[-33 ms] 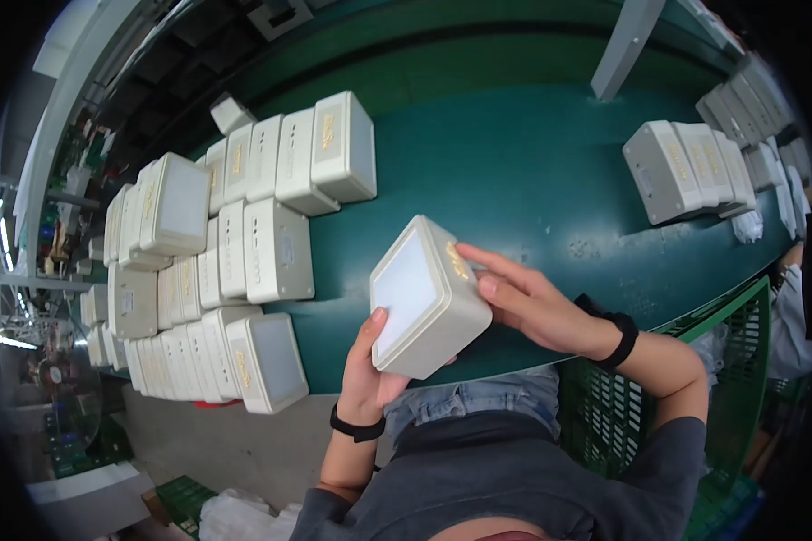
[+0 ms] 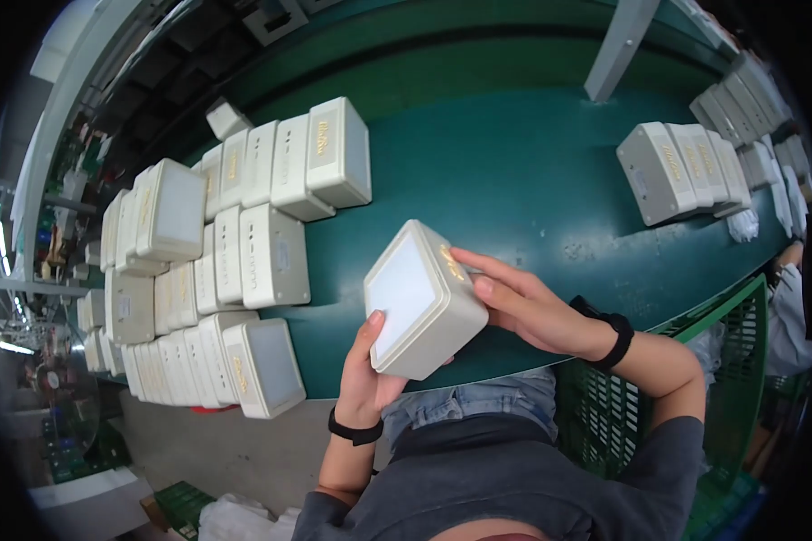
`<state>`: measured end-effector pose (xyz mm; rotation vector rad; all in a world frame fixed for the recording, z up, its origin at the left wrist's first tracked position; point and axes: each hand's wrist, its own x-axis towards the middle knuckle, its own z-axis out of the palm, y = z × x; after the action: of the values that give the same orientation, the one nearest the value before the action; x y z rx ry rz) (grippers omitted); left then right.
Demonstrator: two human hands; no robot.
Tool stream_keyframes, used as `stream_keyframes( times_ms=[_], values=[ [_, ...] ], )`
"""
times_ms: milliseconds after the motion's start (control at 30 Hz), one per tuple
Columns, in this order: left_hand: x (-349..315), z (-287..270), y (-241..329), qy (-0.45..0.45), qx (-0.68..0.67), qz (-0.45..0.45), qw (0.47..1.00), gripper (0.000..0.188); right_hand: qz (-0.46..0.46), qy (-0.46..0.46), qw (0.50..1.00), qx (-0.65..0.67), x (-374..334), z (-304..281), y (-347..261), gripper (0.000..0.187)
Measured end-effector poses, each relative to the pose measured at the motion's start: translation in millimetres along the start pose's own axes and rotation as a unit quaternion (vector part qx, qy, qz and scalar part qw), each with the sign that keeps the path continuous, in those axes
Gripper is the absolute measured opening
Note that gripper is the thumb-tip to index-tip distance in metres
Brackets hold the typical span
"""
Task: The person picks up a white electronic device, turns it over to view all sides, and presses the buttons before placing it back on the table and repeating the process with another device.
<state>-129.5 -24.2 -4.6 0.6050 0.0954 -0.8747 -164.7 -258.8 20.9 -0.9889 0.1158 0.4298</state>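
Note:
Above the table's near edge I hold a cream box-shaped device (image 2: 448, 325) with rounded corners, tilted, its pale flat panel turned up and to the left. Gold lettering runs along one narrow side. My left hand (image 2: 367, 374) grips the lower left end, its thumb on the panel's edge and its fingers hidden underneath. From the right, my right hand (image 2: 525, 302) closes on the device, with the index finger by the gold lettering and the thumb against the casing; its other fingertips are partly hidden.
Rows of similar cream devices (image 2: 275, 255) stand stacked on the green table (image 2: 478, 171) at the left. A smaller group (image 2: 650, 176) stands at the far right. A grey post (image 2: 618, 54) rises at the back. Beside my right arm is a green plastic crate (image 2: 735, 361). Another person's arm (image 2: 789, 257) shows at the right edge.
The whole view has shifted very slightly. My hands keep the same hold on the device.

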Motion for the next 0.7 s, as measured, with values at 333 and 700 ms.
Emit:
stream_keyframes(
  times_ms=[333,700],
  values=[
    [10.0,3.8,-9.8,0.103,0.221,0.072,0.967,0.065,-0.03,-0.029,0.993,-0.111,-0.6,-4.2,2.6,0.066],
    [14.4,-10.3,-10.6,-0.05,0.084,0.155,0.983,0.089,0.12,-0.087,0.961,0.234,10.1,-15.9,9.7,0.065]
  ],
)
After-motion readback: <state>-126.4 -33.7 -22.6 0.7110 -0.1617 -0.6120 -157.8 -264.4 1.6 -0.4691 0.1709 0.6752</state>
